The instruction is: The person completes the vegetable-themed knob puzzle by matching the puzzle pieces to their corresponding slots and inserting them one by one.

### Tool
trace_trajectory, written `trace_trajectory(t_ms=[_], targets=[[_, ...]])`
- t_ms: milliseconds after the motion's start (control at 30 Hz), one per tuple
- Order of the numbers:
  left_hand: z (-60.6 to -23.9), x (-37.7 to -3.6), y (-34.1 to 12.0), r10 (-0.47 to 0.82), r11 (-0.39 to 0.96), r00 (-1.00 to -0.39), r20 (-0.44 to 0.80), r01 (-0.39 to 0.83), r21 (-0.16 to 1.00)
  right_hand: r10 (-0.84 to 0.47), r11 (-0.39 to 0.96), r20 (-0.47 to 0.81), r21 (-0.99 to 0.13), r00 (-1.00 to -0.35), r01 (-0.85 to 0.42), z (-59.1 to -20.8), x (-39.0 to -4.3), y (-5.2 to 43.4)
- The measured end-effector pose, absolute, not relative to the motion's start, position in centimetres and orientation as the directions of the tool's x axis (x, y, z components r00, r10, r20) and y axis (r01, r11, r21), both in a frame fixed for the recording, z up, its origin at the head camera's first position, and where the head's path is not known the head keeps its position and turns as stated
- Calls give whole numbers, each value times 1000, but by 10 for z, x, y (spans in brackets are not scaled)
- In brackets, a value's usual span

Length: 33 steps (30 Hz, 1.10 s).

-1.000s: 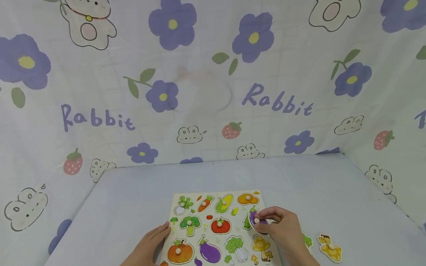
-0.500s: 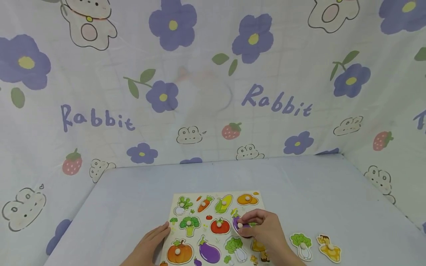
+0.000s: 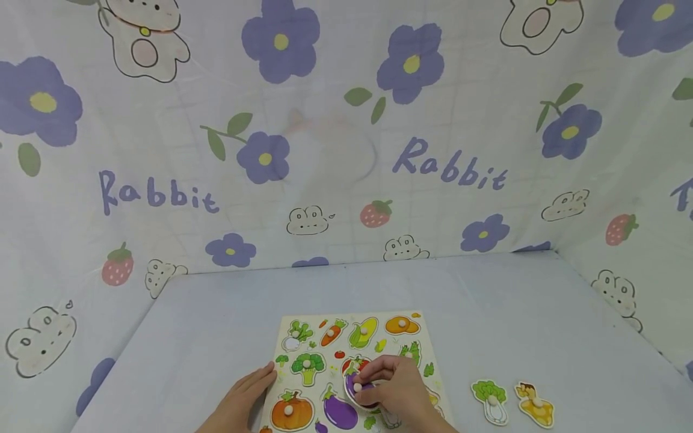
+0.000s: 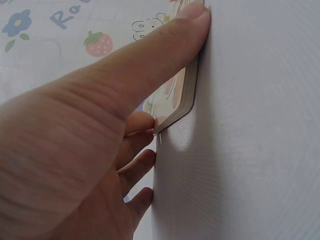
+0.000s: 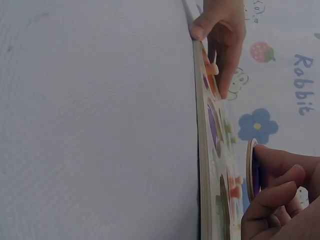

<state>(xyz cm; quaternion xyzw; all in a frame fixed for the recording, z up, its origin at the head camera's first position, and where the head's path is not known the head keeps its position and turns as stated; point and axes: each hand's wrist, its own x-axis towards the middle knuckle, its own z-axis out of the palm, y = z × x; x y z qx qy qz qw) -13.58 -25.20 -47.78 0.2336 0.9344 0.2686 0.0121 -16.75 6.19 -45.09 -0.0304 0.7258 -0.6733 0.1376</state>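
My right hand (image 3: 403,388) pinches the knob of an eggplant puzzle piece (image 3: 351,392), fingertips above and thumb below it. In the right wrist view, the eggplant piece (image 5: 251,170) hangs upright, apart from the puzzle board (image 5: 204,150). In the head view it overlaps the tomato picture and lies just right of the eggplant-shaped place (image 3: 340,415). The left hand (image 3: 243,397) holds the near-left corner of the puzzle board (image 3: 318,390); in the left wrist view its thumb (image 4: 165,47) lies along the near edge, fingers bent at the side.
Right of the board lie a leafy-green piece (image 3: 489,400) and an upside-down mushroom piece (image 3: 536,409). Knobbed pieces sit in the board, among them a pumpkin (image 3: 295,415), broccoli (image 3: 307,370), carrot (image 3: 334,331) and corn (image 3: 363,331). A patterned curtain (image 3: 330,150) stands behind.
My right hand has carried the eggplant piece left and toward me across the board, from the asparagus picture to beside the eggplant-shaped place. The left hand stays on the corner.
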Motion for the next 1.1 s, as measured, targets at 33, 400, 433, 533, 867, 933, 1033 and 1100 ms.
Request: trace_trajectory(t_ms=[33,400,433,533,867,933,1033,1100], targets=[[-478,-136,-252,443,747,-890,103,430,506,-243,79,-151,-988,-958,136,-451,-167,60],[-482,-136,-254,448,746,-884,131,451,490,-264,86,-238,-971,-935,223,-458,-160,45],[-482,-136,-254,448,748,-885,128,450,488,-264,91,-237,-971,-935,220,-458,-159,44],[-482,-136,-255,446,752,-887,122,445,487,-273,79,-242,-970,-931,228,-459,-158,39],[-482,-135,-254,452,748,-883,131,455,483,-269,120,-248,-967,-931,223,-462,-154,24],[-482,-136,-255,455,745,-880,137,460,482,-264,127,-250,-967,-932,223,-462,-154,23],[-482,-136,-255,456,742,-879,139,462,485,-262,124,-254,-966,-931,228,-463,-154,22],[-482,-136,-255,457,742,-879,138,462,486,-261,128,-254,-965,-931,228,-463,-154,22]])
